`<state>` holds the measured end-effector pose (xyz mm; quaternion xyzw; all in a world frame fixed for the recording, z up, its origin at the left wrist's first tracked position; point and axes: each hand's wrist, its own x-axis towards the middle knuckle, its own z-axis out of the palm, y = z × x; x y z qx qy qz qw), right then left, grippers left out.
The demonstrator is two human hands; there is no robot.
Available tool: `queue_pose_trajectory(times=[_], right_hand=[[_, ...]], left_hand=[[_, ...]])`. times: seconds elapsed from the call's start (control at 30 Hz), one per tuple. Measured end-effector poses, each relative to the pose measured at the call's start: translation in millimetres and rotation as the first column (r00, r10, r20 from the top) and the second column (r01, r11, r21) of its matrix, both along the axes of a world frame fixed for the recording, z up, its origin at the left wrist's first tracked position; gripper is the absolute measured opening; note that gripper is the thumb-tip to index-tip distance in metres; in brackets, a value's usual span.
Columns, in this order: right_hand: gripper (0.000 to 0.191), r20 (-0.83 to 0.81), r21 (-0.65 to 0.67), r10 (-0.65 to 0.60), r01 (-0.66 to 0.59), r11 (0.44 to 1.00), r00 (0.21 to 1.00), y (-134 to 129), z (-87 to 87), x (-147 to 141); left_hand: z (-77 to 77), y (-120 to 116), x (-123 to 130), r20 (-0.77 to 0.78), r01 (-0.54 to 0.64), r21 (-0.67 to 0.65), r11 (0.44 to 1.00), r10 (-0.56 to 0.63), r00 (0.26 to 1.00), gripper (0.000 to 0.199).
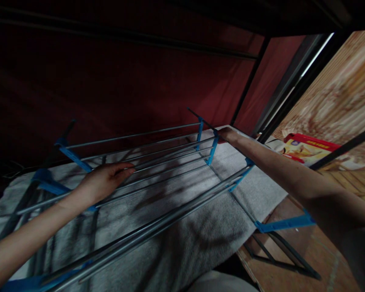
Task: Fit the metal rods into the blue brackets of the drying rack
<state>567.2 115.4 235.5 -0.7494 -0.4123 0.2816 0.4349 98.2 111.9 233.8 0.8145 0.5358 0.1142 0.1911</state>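
My left hand (108,177) pinches a thin tube (143,168) of the blue-jointed tubular rack (170,217), which rests on grey cloth (197,231); my right hand (227,134) meets a blue joint (215,133), grip not determinable. I judge the rack light, stiff, its tubes slippery, the joints the surest hold. Behind: dark red panel (124,89); right: red-and-yellow box (313,148).

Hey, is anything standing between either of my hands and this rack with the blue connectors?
Nothing visible does. Your left hand reaches over the left part of the rack, right at it, and your right hand is at a blue connector on its right end.
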Motion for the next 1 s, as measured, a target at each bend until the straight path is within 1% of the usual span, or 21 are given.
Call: queue_pose_trajectory(times=[0.1,0.17,0.3,0.4,0.43,0.47,0.5,0.53,0.57,0.6,0.63,0.67,0.7,0.73,0.77,0.8,0.83,0.9,0.93,0.97,1.0], right_hand=[[0.012,0.035,-0.002,0.007,-0.007,1.0,0.999,0.8,-0.7,-2.3],[0.013,0.084,-0.022,0.014,-0.012,1.0,0.996,2.2,-2.7,-2.1],[0.014,0.212,-0.072,0.057,-0.043,0.996,0.976,3.4,-3.4,1.0],[0.011,0.339,-0.084,0.097,-0.072,0.994,0.936,2.1,0.7,-4.2],[0.015,0.381,-0.07,0.095,-0.074,0.995,0.919,1.1,1.9,-10.4],[0.025,0.433,-0.044,0.1,-0.09,0.995,0.896,-0.4,2.7,-19.8],[0.036,0.498,-0.012,0.123,-0.136,0.991,0.859,-2.6,2.7,-32.6],[0.045,0.563,0.016,0.166,-0.212,0.977,0.81,-5.5,2.1,-48.9],[0.048,0.653,0.024,0.247,-0.345,0.938,0.716,-9.4,0.8,-68.1],[0.047,0.731,0.001,0.345,-0.506,0.863,0.589,-13.8,-1.0,-89.6],[0.045,0.773,-0.056,0.444,-0.649,0.759,0.453,-18.7,-3.1,-112.3],[0.044,0.796,-0.114,0.51,-0.748,0.654,0.325,-23.4,-5.3,-135.1],[0.045,0.813,-0.158,0.539,-0.807,0.569,0.221,-27.3,-7.6,-156.7],[0.045,0.821,-0.182,0.549,-0.84,0.511,0.156,-30.1,-9.7,-176.0],[0.045,0.826,-0.189,0.549,-0.857,0.48,0.125,-31.2,-11.7,-192.5],[0.044,0.83,-0.186,0.546,-0.865,0.465,0.115,-30.6,-13.7,-205.5],[0.043,0.832,-0.177,0.542,-0.87,0.46,0.117,-28.3,-15.7,-215.0],[0.043,0.835,-0.163,0.536,-0.875,0.456,0.124,-20.5,-19.8,-224.9],[0.044,0.838,-0.158,0.532,-0.877,0.454,0.124,-16.1,-21.9,-226.4],[0.045,0.84,-0.155,0.528,-0.879,0.451,0.123,-12.2,-23.9,-226.5],[0.046,0.843,-0.152,0.525,-0.881,0.448,0.121,-9.0,-25.7,-225.8]], left_hand=[[-5.2,4.6,-3.4,-0.046,0.036,0.003,0.999,-0.036,0.998,0.065],[-8.4,6.9,-4.5,-0.09,0.029,0.007,1.0,-0.029,0.996,0.064],[-11.3,7.8,-4.5,-0.15,0.046,0.037,0.998,-0.04,0.988,0.062],[-12.4,8.1,-4.7,-0.146,0.069,0.067,0.995,-0.059,0.988,0.06],[-12.5,8.5,-4.8,-0.133,0.075,0.071,0.995,-0.065,0.989,0.059],[-12.4,9.0,-4.8,-0.116,0.083,0.074,0.994,-0.074,0.99,0.059],[-11.9,9.4,-4.7,-0.097,0.092,0.076,0.993,-0.084,0.992,0.059],[-11.0,9.6,-4.4,-0.079,0.097,0.079,0.992,-0.091,0.993,0.058],[-9.5,9.4,-3.9,-0.066,0.102,0.083,0.991,-0.097,0.993,0.058],[-7.7,8.9,-3.1,-0.058,0.104,0.085,0.991,-0.1,0.993,0.057],[-5.8,8.1,-2.0,-0.052,0.105,0.085,0.991,-0.1,0.994,0.056],[-4.0,6.9,-0.8,-0.047,0.107,0.083,0.991,-0.104,0.994,0.054],[-2.5,5.4,0.5,-0.042,0.115,0.078,0.99,-0.112,0.993,0.053],[-1.4,3.8,1.9,-0.039,0.127,0.071,0.989,-0.125,0.991,0.052],[-0.6,2.0,2.9,-0.036,0.14,0.067,0.988,-0.138,0.99,0.052],[0.0,0.3,3.5,-0.031,0.151,0.068,0.986,-0.149,0.988,0.051],[0.8,-1.2,3.0,-0.021,0.159,0.072,0.985,-0.158,0.987,0.051],[4.4,-3.1,-2.7,0.026,0.162,0.071,0.984,-0.164,0.986,0.051],[7.4,-3.1,-9.0,0.068,0.148,0.068,0.987,-0.153,0.986,0.051],[11.2,-2.3,-18.2,0.121,0.108,0.073,0.991,-0.117,0.986,0.051],[15.4,-0.7,-30.2,0.179,0.034,0.089,0.995,-0.049,0.983,0.049]])
